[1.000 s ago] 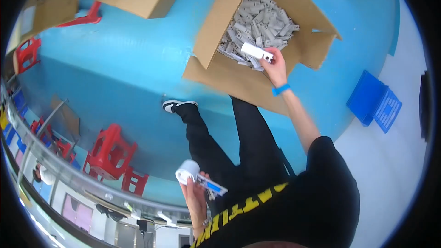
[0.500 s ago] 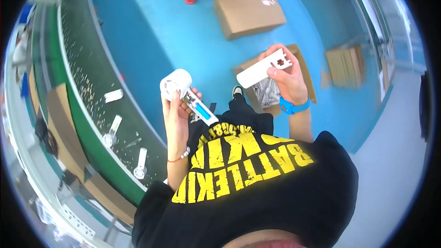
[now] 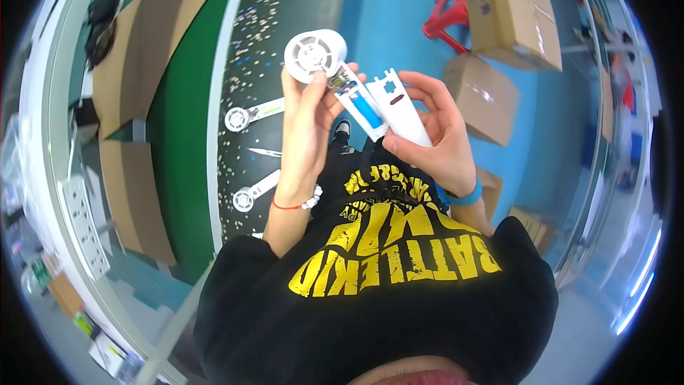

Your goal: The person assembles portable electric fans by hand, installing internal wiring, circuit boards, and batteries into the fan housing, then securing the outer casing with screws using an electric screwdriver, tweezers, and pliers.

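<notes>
My left hand is closed round a white handheld fan with a round slotted head. Its handle lies open, baring a circuit board and a blue battery cell. In my right hand I grip a white handle cover, a long shell with a cross-shaped cutout and a small slot near its upper end. Cover and fan handle sit side by side, very close at their lower ends; whether they touch I cannot tell.
On the dark, speckled belt to my left lie more white fans. Brown cardboard sheets and a white power strip are farther left. Cardboard boxes and a red plastic stool stand at the right.
My right hand has brought the cover leftward, close to the fan, and turned its cutout end upward. The view has swung toward the belt, and the open carton is now mostly hidden.
</notes>
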`<state>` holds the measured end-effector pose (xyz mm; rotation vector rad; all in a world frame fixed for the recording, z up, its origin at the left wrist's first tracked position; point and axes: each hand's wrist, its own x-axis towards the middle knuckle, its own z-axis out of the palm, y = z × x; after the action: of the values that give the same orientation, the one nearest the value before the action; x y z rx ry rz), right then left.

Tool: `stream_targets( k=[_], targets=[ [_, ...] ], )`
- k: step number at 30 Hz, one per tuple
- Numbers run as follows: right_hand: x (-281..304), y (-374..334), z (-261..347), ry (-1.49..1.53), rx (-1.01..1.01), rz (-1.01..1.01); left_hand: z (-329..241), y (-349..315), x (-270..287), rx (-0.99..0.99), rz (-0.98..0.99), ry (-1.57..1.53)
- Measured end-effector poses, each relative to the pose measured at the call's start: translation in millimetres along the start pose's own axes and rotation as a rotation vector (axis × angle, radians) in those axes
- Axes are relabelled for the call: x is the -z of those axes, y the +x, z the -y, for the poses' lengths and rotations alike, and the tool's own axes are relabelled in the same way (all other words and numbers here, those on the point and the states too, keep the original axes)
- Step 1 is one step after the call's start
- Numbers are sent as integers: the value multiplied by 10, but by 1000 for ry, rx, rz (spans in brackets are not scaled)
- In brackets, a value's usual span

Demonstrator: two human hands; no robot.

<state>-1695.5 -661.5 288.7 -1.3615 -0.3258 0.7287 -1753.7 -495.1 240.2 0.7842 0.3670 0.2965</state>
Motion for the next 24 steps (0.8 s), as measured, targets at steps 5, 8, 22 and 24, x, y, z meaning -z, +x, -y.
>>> stream_targets(
  k=[5, 8, 22, 24],
  targets=[
    [-103, 357, -16, -612, 377, 58, -119, -19, 0, -166, -116, -71],
    [-172, 517, -16, -766, 546, 128, -135, -51, -93, -241, -150, -107],
    [-185, 692, 111, -632, 683, 397, -37, -327, -518, -611, -436, -65],
    [-268, 644, 78, -617, 702, 439, -47, -412, -489, -704, -441, 4]
  ],
)
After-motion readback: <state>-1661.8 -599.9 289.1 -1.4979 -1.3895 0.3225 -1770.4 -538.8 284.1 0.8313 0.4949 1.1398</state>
